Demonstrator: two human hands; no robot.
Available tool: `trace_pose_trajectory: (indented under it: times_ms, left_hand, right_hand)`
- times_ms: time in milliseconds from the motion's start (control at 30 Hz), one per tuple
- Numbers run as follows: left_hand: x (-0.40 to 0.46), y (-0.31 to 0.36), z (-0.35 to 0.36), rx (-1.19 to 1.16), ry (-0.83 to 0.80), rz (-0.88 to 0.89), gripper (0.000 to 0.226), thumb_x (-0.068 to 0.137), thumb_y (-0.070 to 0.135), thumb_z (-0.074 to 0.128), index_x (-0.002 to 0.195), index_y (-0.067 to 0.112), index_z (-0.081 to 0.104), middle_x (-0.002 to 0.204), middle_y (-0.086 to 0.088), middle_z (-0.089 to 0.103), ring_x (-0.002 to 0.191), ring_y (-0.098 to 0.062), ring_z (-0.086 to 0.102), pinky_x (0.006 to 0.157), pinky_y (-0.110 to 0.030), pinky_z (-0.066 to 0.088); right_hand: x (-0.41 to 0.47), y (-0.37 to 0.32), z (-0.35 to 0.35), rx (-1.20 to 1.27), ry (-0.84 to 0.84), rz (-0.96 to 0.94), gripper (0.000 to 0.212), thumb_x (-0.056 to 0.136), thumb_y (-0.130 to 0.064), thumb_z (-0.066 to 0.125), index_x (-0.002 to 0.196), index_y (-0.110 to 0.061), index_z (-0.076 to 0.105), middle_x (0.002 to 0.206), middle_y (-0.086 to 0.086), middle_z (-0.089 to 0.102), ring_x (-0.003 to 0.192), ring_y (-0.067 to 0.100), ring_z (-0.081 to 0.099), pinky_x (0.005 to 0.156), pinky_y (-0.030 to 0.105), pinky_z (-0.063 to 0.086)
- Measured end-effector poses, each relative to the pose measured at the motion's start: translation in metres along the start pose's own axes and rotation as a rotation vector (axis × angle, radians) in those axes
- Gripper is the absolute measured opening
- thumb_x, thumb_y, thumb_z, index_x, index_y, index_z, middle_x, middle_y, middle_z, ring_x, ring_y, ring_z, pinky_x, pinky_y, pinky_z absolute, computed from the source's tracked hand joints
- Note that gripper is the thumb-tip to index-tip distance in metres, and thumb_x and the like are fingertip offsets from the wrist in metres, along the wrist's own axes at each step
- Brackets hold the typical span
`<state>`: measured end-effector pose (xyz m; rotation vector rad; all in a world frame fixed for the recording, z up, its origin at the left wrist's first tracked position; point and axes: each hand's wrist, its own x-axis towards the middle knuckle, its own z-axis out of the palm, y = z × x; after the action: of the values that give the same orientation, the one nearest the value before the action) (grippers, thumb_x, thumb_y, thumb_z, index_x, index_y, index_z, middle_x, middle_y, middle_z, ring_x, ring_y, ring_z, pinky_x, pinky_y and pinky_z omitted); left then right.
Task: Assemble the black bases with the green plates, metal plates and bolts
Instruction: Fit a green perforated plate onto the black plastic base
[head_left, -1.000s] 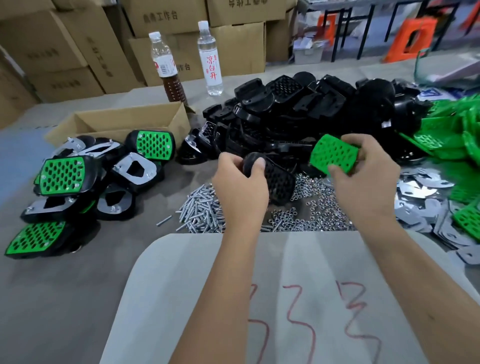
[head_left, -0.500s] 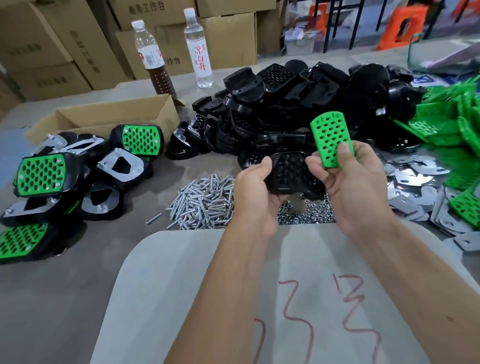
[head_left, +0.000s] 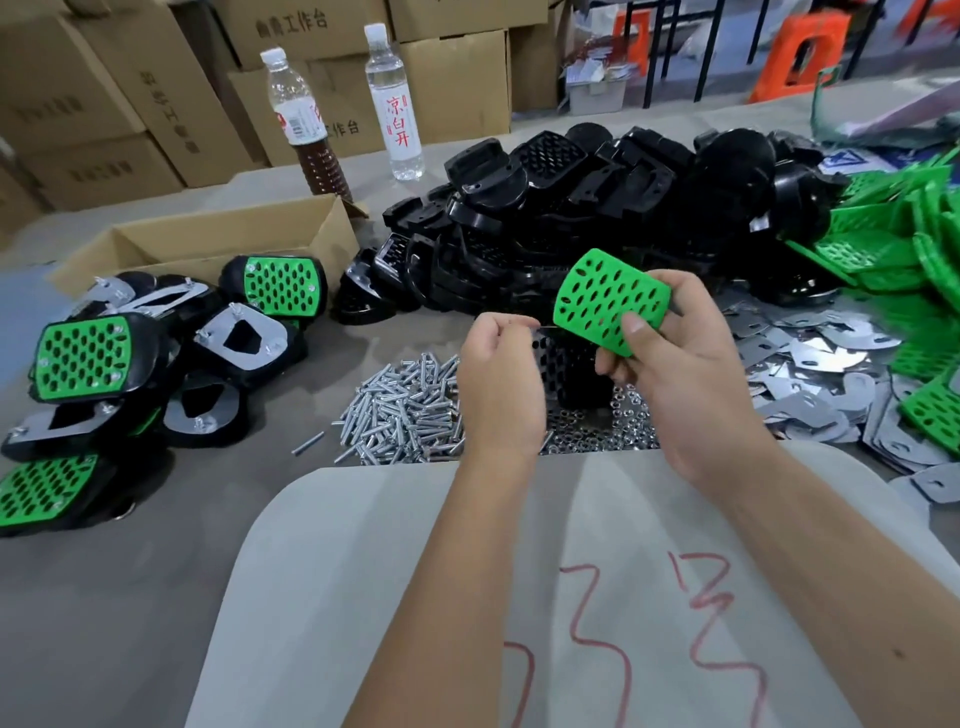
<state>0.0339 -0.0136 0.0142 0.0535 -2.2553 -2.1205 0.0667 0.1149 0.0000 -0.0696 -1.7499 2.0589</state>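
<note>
A black plastic base with rows of little holes (head_left: 563, 364) is held up between the two hands, just above the small shiny nuts (head_left: 597, 431) on the table. The left hand (head_left: 501, 384) holds its left edge, with the fingers curled round it. The right hand (head_left: 675, 374) has two things at once — its thumb pins a green plastic plate full of oval holes (head_left: 605, 304) against its fingers, and its lower fingers touch the right side of the black base. The green plate sits tilted over the top of the base, touching it or very near it; I cannot tell which.

Just left of the hands lies a heap of silver metal bolts (head_left: 400, 415). Right of the hands is a spread of flat grey metal plates (head_left: 810, 358), and past them a pile of more green plates (head_left: 904, 244). Behind the hands is a big pile of black bases (head_left: 597, 208).

Far to the left sit the finished pieces (head_left: 156, 358) — black bases with green plates or metal plates on them. Behind those is an open brown cardboard box (head_left: 208, 244). Two plastic bottles stand at the back of the grey table (head_left: 104, 597), one with brown drink (head_left: 306, 130) and one clear (head_left: 397, 98). A pale sheet with red scribbles (head_left: 363, 597) lies under the arms.
</note>
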Motion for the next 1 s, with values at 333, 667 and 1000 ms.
trace_pose_trajectory:
  times_ms: [333,667,1000]
  left_hand:
    - [-0.002,0.000,0.009,0.286,0.198,-0.020,0.064,0.111,0.053,0.026,0.064,0.017,0.050,0.067,0.001,0.057,0.075,-0.028,0.057,0.073,-0.040,0.039]
    - [-0.015,0.007,0.022,-0.349,0.073,-0.355,0.041,0.108,0.045,0.049,0.093,0.009,0.060,0.091,-0.011,0.064,0.087,-0.025,0.061,0.086,-0.045,0.054]
    - [-0.005,0.009,0.001,-0.203,-0.046,-0.230,0.060,0.102,0.069,0.039,0.082,0.015,0.056,0.083,-0.006,0.067,0.081,-0.021,0.065,0.087,-0.049,0.058]
  right_hand:
    - [-0.014,0.014,0.029,-0.063,0.142,0.128,0.016,0.112,-0.027,0.046,0.098,-0.022,0.051,0.083,-0.011,0.059,0.063,-0.006,0.054,0.054,0.012,0.043]
    - [-0.018,0.011,0.033,-0.142,0.162,0.007,0.024,0.113,-0.028,0.037,0.097,-0.019,0.052,0.070,-0.033,0.055,0.067,-0.011,0.050,0.062,0.005,0.040]
    - [-0.009,0.008,0.021,-0.156,0.187,0.020,0.016,0.109,-0.038,0.047,0.101,-0.026,0.052,0.096,-0.005,0.062,0.080,-0.001,0.060,0.071,0.024,0.051]
